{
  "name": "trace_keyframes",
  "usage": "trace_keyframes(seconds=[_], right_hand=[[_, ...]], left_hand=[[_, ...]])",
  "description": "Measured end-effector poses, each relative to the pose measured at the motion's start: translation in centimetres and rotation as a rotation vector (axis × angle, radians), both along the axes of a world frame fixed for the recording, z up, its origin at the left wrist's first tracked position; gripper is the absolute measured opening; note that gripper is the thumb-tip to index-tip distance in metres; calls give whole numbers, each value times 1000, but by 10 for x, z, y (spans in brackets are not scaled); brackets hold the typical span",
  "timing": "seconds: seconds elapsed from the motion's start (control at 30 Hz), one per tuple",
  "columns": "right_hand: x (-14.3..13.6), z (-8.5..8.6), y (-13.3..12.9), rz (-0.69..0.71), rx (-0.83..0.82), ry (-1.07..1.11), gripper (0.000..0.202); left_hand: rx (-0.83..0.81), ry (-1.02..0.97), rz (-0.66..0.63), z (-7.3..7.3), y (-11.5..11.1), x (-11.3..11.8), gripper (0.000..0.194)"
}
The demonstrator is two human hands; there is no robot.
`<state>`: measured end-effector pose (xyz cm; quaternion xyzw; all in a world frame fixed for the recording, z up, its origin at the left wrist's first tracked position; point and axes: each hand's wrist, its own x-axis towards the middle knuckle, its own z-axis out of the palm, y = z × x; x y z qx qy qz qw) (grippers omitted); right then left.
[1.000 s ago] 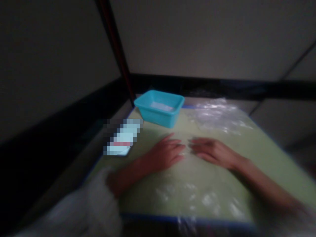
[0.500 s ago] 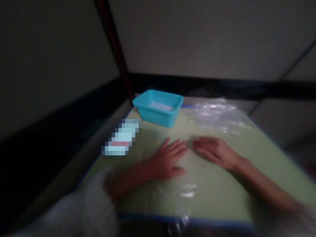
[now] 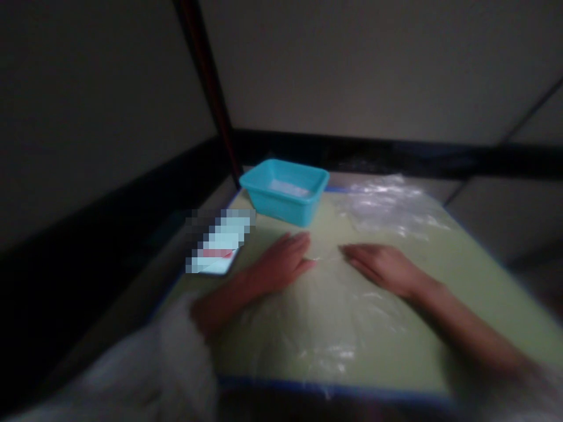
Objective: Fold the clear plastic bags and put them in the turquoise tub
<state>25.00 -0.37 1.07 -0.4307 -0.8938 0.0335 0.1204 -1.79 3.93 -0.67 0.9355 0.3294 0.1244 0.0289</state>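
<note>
A thin clear plastic sheet (image 3: 325, 328) lies wrinkled on the pale green table (image 3: 422, 346), between my forearms and down to the near edge. My left hand (image 3: 285, 261) rests over its upper left part, fingers close together and thumb apart, with a crease of plastic by the thumb tip. My right hand (image 3: 382, 266) is at the sheet's upper right, its fingers pressed together at the plastic. A gap separates the two hands. Blur hides the exact fingertip contact.
A turquoise basket (image 3: 285, 202) with something whitish inside stands at the back left. More crumpled clear plastic (image 3: 387, 205) lies at the back right. A light blue, partly pixelated flat object (image 3: 224, 240) is at the left edge. Walls stand behind and to the left.
My left hand has moved left and slightly away from me, and its spread fingers have come together. The plastic sheet's creases have shifted near the front. My right hand has barely moved.
</note>
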Motion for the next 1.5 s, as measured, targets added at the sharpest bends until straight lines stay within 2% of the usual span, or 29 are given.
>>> trace_keyframes(seconds=[0.07,0.17,0.33,0.5,0.67,1.0,1.23,1.37,1.5], right_hand=[[-2,2,1,-59,20,-7,40],[-15,2,-2,-77,46,80,45],[-51,-5,-6,29,18,194,62],[-65,-15,-3,105,-44,80,77],[-57,-25,-5,73,-51,23,83],[-18,-33,-11,-30,-6,20,80],[6,-30,-9,9,4,-5,80],[13,-26,-11,-77,2,-55,82],[8,-14,-13,-129,46,-24,83]], left_hand=[[15,-2,-1,1,-2,1,49],[22,-6,12,3,-8,5,49],[-15,-15,7,-3,-15,10,52],[-47,16,-2,-9,-12,9,62],[-21,142,26,-9,-11,6,66],[-73,159,56,-4,-12,5,65],[-100,101,63,0,-6,4,63],[-53,31,122,5,-8,5,61],[-9,-15,160,2,-23,12,59]])
